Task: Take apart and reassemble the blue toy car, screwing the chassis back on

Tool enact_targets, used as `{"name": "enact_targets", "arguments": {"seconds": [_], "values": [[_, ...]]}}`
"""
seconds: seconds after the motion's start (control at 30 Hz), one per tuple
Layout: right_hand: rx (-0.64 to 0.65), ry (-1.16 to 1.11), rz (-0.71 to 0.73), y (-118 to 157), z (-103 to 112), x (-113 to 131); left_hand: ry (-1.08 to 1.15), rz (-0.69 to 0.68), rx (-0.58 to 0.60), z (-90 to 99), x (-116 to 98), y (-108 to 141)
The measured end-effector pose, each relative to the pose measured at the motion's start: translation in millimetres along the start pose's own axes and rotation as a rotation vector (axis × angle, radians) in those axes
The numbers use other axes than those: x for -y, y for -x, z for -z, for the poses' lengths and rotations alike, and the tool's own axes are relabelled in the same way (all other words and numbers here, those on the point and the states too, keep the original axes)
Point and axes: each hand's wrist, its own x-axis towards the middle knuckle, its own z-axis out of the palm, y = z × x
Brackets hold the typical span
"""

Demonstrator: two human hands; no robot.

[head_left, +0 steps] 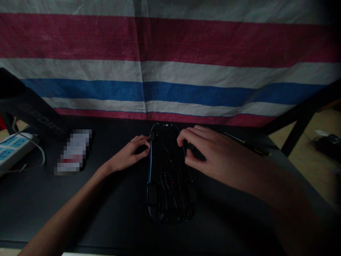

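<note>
Both hands at the dark toy car (169,170), which lies underside up on the black tabletop (112,217).
From my remote post I see my left hand (135,149) at the car's left edge, fingers slightly bent and their tips against its side; whether they grip it or merely rest there, I can't tell. My right hand (213,149) is over the car's right edge, thumb and forefinger curled and parted; I can't make out whether it holds anything. Beyond the right hand from the car, I see a slim tool (236,138). Well left of the car I have a pixelated item (73,153) and, farther out, a power strip (13,147). Behind the car hangs a striped sheet (170,42).
</note>
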Motion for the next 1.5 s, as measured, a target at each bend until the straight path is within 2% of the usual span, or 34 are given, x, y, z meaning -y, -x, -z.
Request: {"name": "enact_targets", "arguments": {"seconds": [0.2, 0.43, 0.53, 0.77, 0.97, 1.1, 1.2, 1.37, 1.5], "values": [[0.023, 0.041, -0.104, -5.0, 1.9, 6.6, -0.006, 0.014, 0.010, 0.5, 2.4, 1.3], [0.100, -0.176, -0.092, -5.1, 6.3, -1.6, -0.021, 0.022, 0.015, 0.8, 6.3, 3.4], [0.118, -0.196, -0.082, -4.3, 9.5, -0.3, -0.012, 0.020, 0.015, 1.4, 5.5, 4.0], [0.117, -0.038, -0.146, -4.6, 10.3, -5.3, -0.007, -0.011, 0.023, 1.2, 5.4, 4.9], [0.058, -0.072, -0.073, -0.8, 5.9, -12.3, -0.035, 0.007, 0.024, 0.6, 6.1, 5.0], [0.021, 0.003, -0.088, 0.5, 7.0, -11.7, -0.031, -0.002, 0.017, 0.8, 3.4, 4.2], [0.028, 0.051, -0.113, 0.7, 7.2, -13.3, -0.035, 0.007, 0.021, 0.7, 2.3, 3.8], [0.016, 0.018, -0.033, 1.0, 6.5, -13.8, -0.039, -0.006, 0.013, -0.5, 5.2, 3.4], [0.037, 0.044, -0.063, 1.5, 7.2, -9.4, -0.027, -0.029, 0.015, -0.8, 6.0, 2.7]]}}
